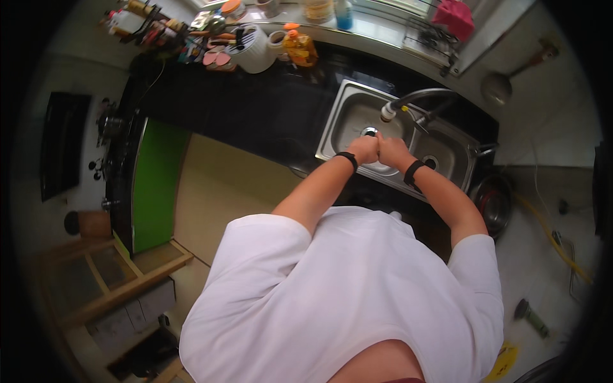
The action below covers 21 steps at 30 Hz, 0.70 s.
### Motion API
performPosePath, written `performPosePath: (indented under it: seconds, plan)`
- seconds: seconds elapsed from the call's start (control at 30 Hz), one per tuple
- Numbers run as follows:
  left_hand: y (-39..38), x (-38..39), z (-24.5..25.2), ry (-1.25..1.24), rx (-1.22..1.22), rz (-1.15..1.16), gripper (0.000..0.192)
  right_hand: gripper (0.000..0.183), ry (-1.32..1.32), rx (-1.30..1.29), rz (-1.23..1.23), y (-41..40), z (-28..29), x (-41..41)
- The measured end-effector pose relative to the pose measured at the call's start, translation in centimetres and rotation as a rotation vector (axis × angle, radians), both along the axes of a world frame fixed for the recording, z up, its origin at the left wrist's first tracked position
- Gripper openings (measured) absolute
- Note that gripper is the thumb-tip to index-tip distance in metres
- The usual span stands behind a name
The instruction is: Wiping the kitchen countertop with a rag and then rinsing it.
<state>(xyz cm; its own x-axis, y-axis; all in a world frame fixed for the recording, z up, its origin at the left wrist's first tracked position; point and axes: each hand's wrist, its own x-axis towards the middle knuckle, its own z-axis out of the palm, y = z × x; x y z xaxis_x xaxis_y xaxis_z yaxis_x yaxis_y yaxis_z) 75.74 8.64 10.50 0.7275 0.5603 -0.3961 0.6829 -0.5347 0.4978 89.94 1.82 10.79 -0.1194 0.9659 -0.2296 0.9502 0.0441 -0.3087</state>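
Over the left basin of a stainless-steel double sink (346,98), my left hand (365,148) and my right hand (392,151) meet, fingers curled in and knuckles together. Whether anything small is between them cannot be told. Each wrist wears a black band. Just beyond the hands shows the basin's drain (368,131). The curved faucet (421,93), with a white nozzle (388,112), hangs above the basin, a little beyond my right hand. The second basin (448,148) lies to the right, partly behind my right forearm.
A black countertop (249,110) runs left of the sink. Along its back stand an orange soap bottle (300,48) and a white utensil holder (254,52). A ladle (497,88) hangs on the right wall. Metal bowls (493,206) stand right of the sink.
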Motion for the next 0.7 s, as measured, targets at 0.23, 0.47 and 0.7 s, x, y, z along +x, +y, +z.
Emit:
performPosePath:
  seconds: [0.23, 0.47, 0.7]
  plan:
    - [-1.3, -2.1, -2.7, -0.108, -0.044, 0.111, 0.023, 0.056, 0.03, 0.036, 0.036, -0.1, -1.4, -1.3]
    - [-3.6, -5.9, -1.7, -0.504, 0.158, 0.229, 0.071, 0.065, 0.24, 0.011, -0.355, -2.2, -6.8, 1.0]
    - [-2.5, -13.9, -2.3, -0.306, 0.104, 0.231, 0.056, 0.043, 0.74, -0.079, -0.96, -3.8, -16.9, 4.5]
